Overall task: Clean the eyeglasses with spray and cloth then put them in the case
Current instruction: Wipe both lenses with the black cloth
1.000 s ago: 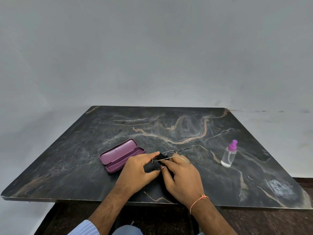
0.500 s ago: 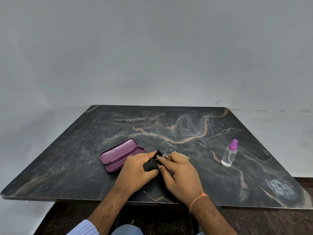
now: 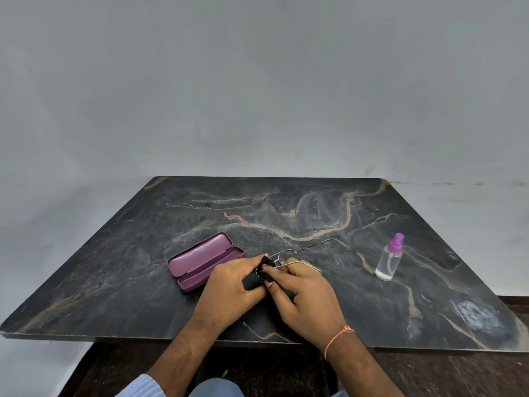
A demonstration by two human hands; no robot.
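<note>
Thin wire-framed eyeglasses [image 3: 303,249] are held just above the table's front middle, arms unfolded and pointing right. My left hand [image 3: 232,285] pinches a black cloth [image 3: 253,279] around one lens. My right hand [image 3: 306,296] grips the frame beside it, fingers also touching the cloth. The purple case [image 3: 200,257] lies open on the table just left of my hands. A clear spray bottle [image 3: 390,257] with a purple top stands upright to the right. The lenses are mostly hidden by cloth and fingers.
Everything sits on a dark marbled table [image 3: 286,213] against a grey wall. The table's front edge [image 3: 114,336] runs just under my wrists. My knees show below it.
Both hands have shifted slightly around the glasses while rubbing the lens with the cloth; the frame's arms tilted a little. Case and bottle have not moved.
</note>
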